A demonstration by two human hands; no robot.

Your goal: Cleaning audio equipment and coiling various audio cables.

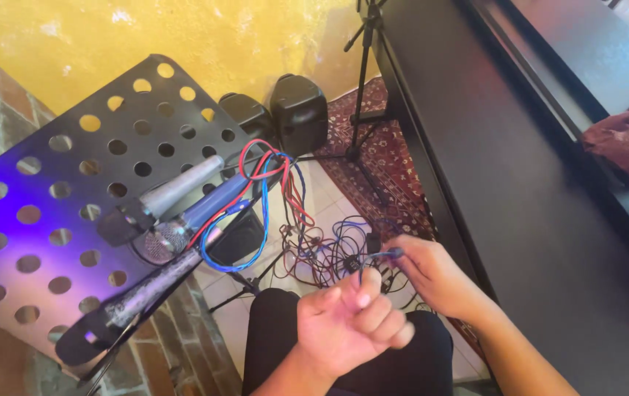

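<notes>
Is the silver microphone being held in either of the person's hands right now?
No, the silver microphone lies on the perforated stand, apart from both hands.

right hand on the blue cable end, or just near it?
Touching. The head view shows the right hand pinching the blue cable end between its fingertips, with no gap visible. The left hand is curled just below.

No packages, labels, signs or screens here.
Nothing of that kind shows near my fingers, beside them, above them or beyond them in this view.
</notes>
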